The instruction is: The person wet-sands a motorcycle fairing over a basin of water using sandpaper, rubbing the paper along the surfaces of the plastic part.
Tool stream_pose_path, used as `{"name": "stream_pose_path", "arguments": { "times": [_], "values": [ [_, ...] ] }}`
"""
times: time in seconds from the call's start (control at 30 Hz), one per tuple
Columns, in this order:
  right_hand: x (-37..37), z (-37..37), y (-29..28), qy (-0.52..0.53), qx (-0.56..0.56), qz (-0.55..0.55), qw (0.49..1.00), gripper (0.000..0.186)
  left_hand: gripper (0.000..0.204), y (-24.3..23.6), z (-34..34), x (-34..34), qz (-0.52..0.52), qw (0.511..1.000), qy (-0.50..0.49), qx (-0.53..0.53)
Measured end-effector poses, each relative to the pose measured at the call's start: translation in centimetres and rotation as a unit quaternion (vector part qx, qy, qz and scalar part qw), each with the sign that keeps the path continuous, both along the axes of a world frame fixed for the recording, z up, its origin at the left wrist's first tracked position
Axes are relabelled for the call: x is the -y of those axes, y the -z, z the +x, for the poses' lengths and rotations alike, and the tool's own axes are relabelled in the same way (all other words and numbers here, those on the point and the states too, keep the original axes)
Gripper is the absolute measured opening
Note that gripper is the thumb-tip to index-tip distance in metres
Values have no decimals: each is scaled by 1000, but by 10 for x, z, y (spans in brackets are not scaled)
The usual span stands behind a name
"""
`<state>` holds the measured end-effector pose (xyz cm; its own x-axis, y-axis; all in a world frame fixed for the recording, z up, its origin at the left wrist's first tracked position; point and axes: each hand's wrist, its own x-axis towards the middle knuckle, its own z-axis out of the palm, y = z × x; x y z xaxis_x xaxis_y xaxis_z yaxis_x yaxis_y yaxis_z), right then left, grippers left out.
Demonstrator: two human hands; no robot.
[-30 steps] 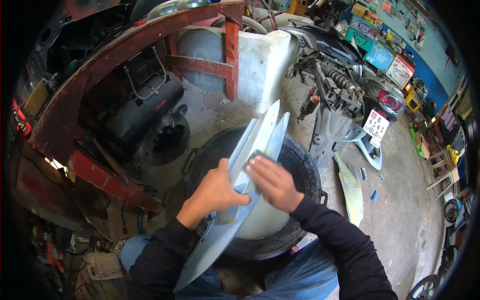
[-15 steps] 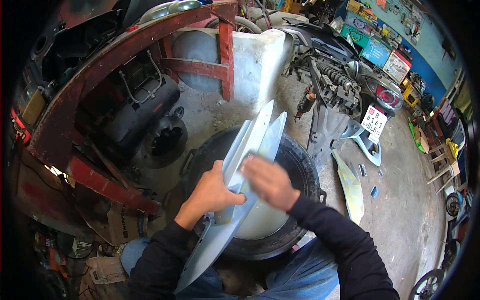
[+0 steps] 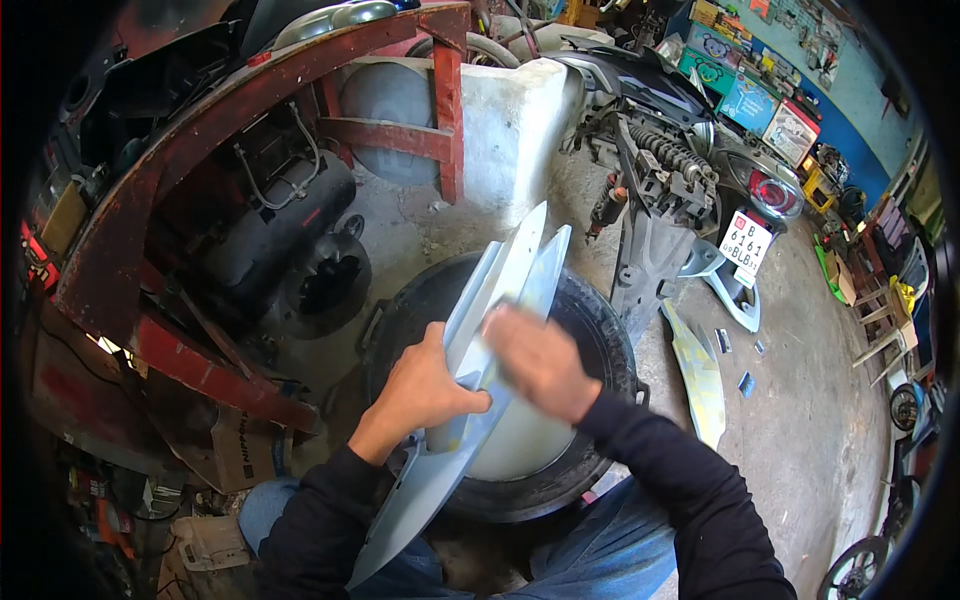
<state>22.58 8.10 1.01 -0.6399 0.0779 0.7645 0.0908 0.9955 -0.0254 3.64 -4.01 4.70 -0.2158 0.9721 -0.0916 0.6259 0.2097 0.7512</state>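
Note:
A long, pale grey-blue motorcycle body panel (image 3: 415, 505) slants upward over a round black tub (image 3: 604, 335). My left hand (image 3: 425, 385) is closed around the panel's middle, with the thumb reaching across toward the right. Against the panel's upper face rests my right hand (image 3: 545, 365), its fingers smeared by motion. Whether anything lies under those fingers is hidden. Cloudy whitish water (image 3: 525, 440) shows in the tub below the panel.
At the left stands a red wooden bench (image 3: 390, 137) with a black tank (image 3: 290, 225) beneath it. A partly stripped motorcycle (image 3: 665, 165) is at the far right. Another yellow-patched panel (image 3: 697, 380) and small blue pieces (image 3: 747, 384) lie on the concrete floor.
My right hand has shifted slightly along the panel and is still blurred. The left hand keeps its hold, and the panel has barely moved.

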Motion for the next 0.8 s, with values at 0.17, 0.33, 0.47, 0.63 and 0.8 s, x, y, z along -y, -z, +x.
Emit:
{"name": "stream_pose_path", "arguments": {
  "times": [0.17,0.33,0.47,0.63,0.8],
  "values": [
    [-31,2,-12,51,24,-22,998,50,91,-8,5,-3,-10,1000,-4,-6],
    [18,3,-1,-9,27,-27,999,53,90,-7,2,0,-12,1000,2,7],
    [-9,-2,-15,77,22,-34,996,41,88,-13,4,-3,-24,1000,0,1],
    [-1,-2,-9,35,23,-31,999,48,88,-5,3,1,-8,1000,3,-6],
    [32,-1,-11,6,23,-19,1000,45,87,-14,6,0,-44,999,3,5]
  ]
}}
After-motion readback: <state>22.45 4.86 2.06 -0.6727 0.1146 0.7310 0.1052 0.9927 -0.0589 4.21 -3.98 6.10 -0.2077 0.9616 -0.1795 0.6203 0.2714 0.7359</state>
